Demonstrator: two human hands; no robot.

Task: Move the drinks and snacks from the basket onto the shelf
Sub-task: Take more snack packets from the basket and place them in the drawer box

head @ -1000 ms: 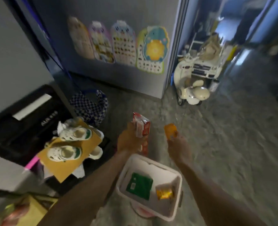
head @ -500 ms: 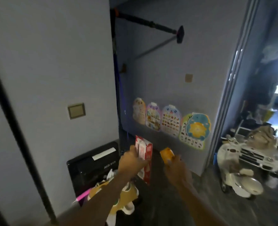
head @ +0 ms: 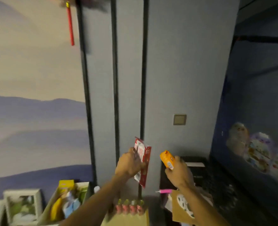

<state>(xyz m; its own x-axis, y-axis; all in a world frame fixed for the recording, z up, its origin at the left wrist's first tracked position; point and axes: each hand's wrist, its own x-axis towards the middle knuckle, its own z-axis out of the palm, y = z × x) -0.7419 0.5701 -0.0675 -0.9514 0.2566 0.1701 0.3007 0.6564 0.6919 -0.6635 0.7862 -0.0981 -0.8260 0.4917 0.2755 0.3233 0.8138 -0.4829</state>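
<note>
My left hand grips a red and white snack packet, held upright in front of the grey wall panels. Level with it, a short way to the right, my right hand is closed around a small orange snack pack. Neither the basket nor a shelf is in view.
Below the hands stand a row of small pink bottles on a cardboard box, an open box of toys and white picture frames at lower left. A black appliance and brown cardboard with white shoes sit at right.
My view has swung up and to the left, away from the white basket on the floor to the wall. Both hands kept their snacks and rose with the view.
</note>
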